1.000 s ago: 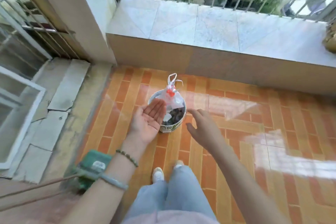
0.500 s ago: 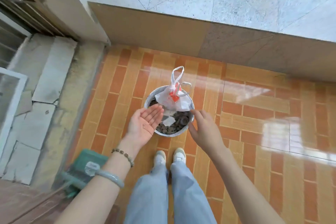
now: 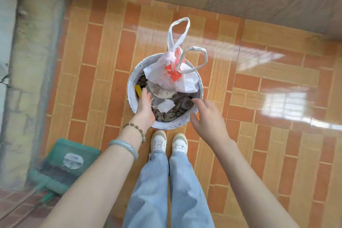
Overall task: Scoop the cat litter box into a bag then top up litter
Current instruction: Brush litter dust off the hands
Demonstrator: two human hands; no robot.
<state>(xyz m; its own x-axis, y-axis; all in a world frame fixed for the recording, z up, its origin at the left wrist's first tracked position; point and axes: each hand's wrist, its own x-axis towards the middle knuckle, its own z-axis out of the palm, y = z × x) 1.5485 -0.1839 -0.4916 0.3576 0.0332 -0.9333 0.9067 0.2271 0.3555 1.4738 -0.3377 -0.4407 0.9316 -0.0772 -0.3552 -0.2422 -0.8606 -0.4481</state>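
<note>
Litter-filled round white bucket point(image 3: 196, 114) stands on the orange tiled floor point(image 3: 92, 61), just beyond the white shoes. At far left lies a green dustpan point(image 3: 64, 164). The left hand point(image 3: 146, 106) reaches over the near-left rim, fingers loosely open, holding nothing; the right hand point(image 3: 207, 116) hovers open at the near-right rim. Inside sit brown clumps, paper scraps and a knotted white-and-red plastic bag point(image 3: 172, 74). An uneven lift could tip it, spilling waste.

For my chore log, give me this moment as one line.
left hand: open, on bucket rim | right hand: open, at opposite rim | tied plastic bag: inside bucket | dustpan: floor, left
</note>
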